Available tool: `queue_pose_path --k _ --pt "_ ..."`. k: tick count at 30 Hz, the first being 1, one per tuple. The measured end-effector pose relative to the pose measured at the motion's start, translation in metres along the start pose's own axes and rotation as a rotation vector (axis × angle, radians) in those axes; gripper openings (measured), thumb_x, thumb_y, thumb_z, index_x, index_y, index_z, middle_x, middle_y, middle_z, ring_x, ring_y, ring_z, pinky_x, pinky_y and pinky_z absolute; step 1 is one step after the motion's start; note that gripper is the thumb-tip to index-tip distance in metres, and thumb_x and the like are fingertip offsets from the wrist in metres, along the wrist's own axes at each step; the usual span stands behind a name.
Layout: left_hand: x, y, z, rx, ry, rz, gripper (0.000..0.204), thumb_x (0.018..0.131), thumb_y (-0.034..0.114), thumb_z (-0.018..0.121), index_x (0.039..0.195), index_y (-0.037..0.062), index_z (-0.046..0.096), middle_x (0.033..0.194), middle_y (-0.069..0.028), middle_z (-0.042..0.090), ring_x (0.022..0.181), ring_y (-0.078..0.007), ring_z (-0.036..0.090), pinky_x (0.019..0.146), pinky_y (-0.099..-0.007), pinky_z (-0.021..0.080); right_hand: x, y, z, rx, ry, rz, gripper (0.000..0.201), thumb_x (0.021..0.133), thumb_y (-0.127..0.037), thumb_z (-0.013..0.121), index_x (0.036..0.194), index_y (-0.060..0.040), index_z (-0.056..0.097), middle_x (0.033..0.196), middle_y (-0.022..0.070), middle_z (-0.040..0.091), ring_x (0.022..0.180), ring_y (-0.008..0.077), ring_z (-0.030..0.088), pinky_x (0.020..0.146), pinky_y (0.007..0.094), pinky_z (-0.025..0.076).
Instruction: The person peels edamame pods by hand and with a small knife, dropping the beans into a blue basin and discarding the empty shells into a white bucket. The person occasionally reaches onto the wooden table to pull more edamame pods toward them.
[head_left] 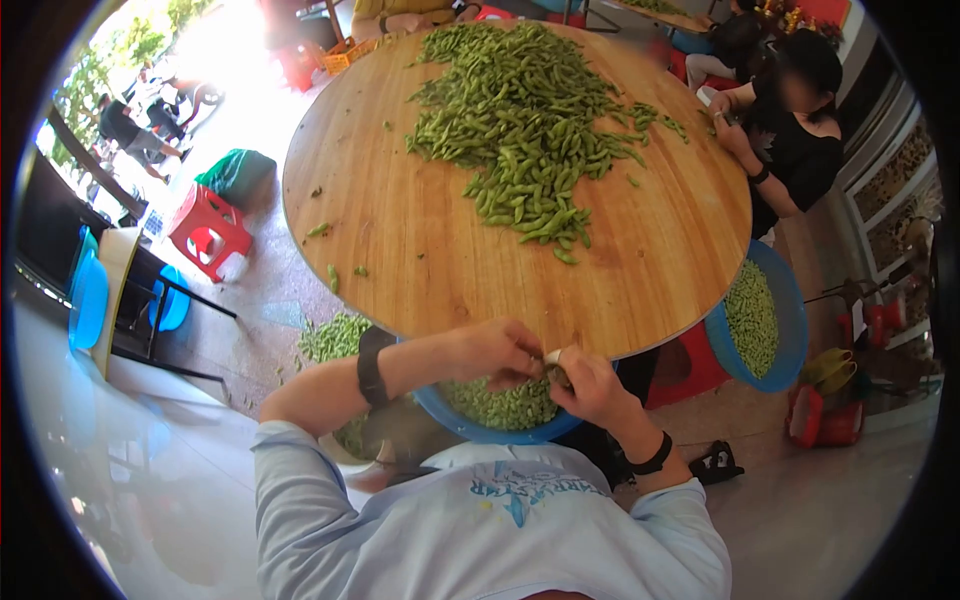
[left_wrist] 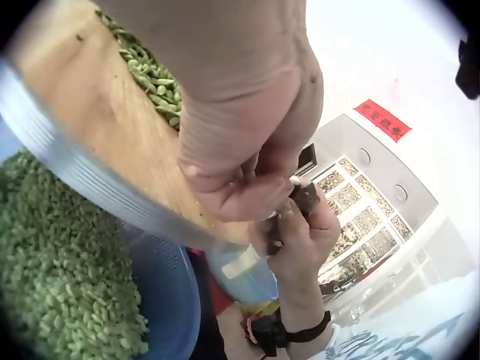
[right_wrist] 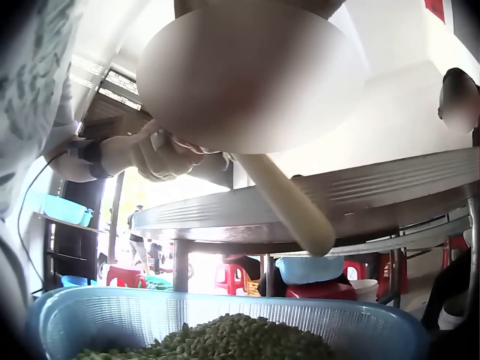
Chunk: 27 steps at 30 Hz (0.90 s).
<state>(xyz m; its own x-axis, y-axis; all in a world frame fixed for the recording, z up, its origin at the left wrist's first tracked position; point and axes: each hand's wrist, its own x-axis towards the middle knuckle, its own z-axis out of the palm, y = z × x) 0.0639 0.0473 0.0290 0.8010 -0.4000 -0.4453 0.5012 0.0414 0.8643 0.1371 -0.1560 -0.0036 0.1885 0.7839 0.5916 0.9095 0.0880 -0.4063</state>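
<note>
Both hands meet just past the table's near edge, above a blue basin (head_left: 440, 420) of shelled green beans (head_left: 505, 402). With bent thumb and forefinger, my left hand (head_left: 497, 352) pinches at a small dark brown thing (left_wrist: 306, 196) with a whitish end. The right hand (head_left: 597, 392) has its fingers curled around the same thing; I cannot tell what it is. From the blurred right palm, a pale, round-ended, finger-like shape (right_wrist: 289, 206) sticks out in the right wrist view. Green soybean pods (head_left: 520, 130) lie piled on the round wooden table (head_left: 370, 250).
A second blue basin (head_left: 798, 320) of beans stands at the table's right. Another person (head_left: 800, 140) sits at the far right edge. A red stool (head_left: 212, 235) stands on the left, and a green heap (head_left: 335, 338) lies on the floor below the left forearm.
</note>
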Motion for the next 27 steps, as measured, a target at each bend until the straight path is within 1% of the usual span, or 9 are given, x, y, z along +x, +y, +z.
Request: queue_pose_path --k 6,12,15,17,19,21,23,25,27 --pt "-0.008 -0.012 0.009 -0.105 -0.03 -0.038 0.016 0.091 0.013 0.058 0.088 -0.0026 0.06 0.061 -0.0051 0.054 0.047 -0.0116 0.05 0.04 -0.0244 0.036 -0.003 -0.009 -0.001 0.083 -0.013 -0.022 0.038 0.068 -0.003 0.066 0.101 0.0035 0.048 0.086 0.0172 0.056 0.076 0.0335 0.06 0.061 0.0388 0.051" --pt "-0.002 -0.009 0.014 -0.286 0.042 -0.113 0.011 0.092 0.009 0.056 0.091 -0.0021 0.059 0.063 -0.0054 0.053 0.049 -0.0126 0.05 0.04 -0.0241 0.036 -0.001 -0.02 0.005 -0.031 0.149 0.081 0.033 0.068 0.003 0.064 0.098 0.0035 0.05 0.082 0.017 0.056 0.067 0.0336 0.06 0.057 0.0387 0.051" --pt "-0.01 -0.006 0.016 -0.079 0.008 -0.028 0.013 0.09 0.011 0.058 0.088 -0.0015 0.059 0.064 -0.0045 0.053 0.049 -0.0114 0.049 0.041 -0.0256 0.038 -0.004 -0.016 0.0 0.054 0.153 0.153 0.032 0.068 0.003 0.063 0.098 0.0031 0.051 0.084 0.0172 0.057 0.07 0.034 0.061 0.057 0.038 0.051" --pt "-0.022 -0.002 0.011 0.728 0.37 0.311 0.011 0.085 0.009 0.06 0.085 -0.0014 0.061 0.063 -0.0078 0.056 0.05 -0.018 0.053 0.047 -0.0301 0.044 -0.012 -0.011 -0.001 0.114 0.09 0.18 0.032 0.07 0.001 0.063 0.1 0.0019 0.051 0.088 0.0168 0.056 0.074 0.0339 0.061 0.06 0.0378 0.051" --pt "-0.032 0.0 -0.019 1.112 0.652 0.421 0.01 0.076 0.007 0.061 0.083 -0.0004 0.063 0.078 -0.0147 0.061 0.062 -0.027 0.058 0.059 -0.0358 0.05 -0.022 -0.013 -0.001 0.204 0.023 0.215 0.033 0.072 -0.001 0.062 0.102 0.0006 0.05 0.092 0.0165 0.056 0.078 0.0337 0.061 0.063 0.0377 0.051" --pt "-0.036 -0.002 -0.061 1.464 0.885 0.135 0.016 0.068 0.009 0.06 0.081 -0.001 0.064 0.097 -0.0205 0.061 0.082 -0.0379 0.058 0.073 -0.0411 0.049 -0.021 -0.012 0.0 0.279 -0.008 0.163 0.029 0.072 0.0 0.062 0.099 -0.0029 0.054 0.093 0.0154 0.059 0.076 0.0345 0.061 0.063 0.0378 0.051" --pt "-0.04 0.0 -0.079 1.845 1.0 0.258 0.017 0.067 0.009 0.06 0.079 -0.0012 0.065 0.102 -0.0196 0.058 0.093 -0.0364 0.054 0.081 -0.0423 0.045 -0.021 -0.007 0.003 0.322 -0.044 0.158 0.028 0.072 0.001 0.061 0.099 -0.0036 0.056 0.09 0.0152 0.06 0.073 0.0346 0.061 0.062 0.0374 0.051" --pt "-0.025 0.014 -0.09 1.517 0.884 0.298 0.019 0.075 0.016 0.062 0.077 -0.0025 0.062 0.1 -0.0178 0.057 0.098 -0.0355 0.05 0.088 -0.0406 0.041 -0.016 -0.002 0.006 0.337 -0.078 0.158 0.028 0.073 0.001 0.06 0.099 -0.0042 0.057 0.088 0.015 0.062 0.071 0.0348 0.061 0.061 0.037 0.051" --pt "0.001 0.024 -0.093 1.406 0.949 0.316 0.023 0.078 0.021 0.063 0.074 -0.0017 0.061 0.093 -0.0171 0.058 0.097 -0.0356 0.052 0.085 -0.0419 0.042 -0.012 -0.001 0.002 0.396 -0.007 0.427 0.026 0.078 0.002 0.058 0.104 -0.0027 0.056 0.08 0.0112 0.064 0.06 0.0247 0.062 0.055 0.0314 0.049"
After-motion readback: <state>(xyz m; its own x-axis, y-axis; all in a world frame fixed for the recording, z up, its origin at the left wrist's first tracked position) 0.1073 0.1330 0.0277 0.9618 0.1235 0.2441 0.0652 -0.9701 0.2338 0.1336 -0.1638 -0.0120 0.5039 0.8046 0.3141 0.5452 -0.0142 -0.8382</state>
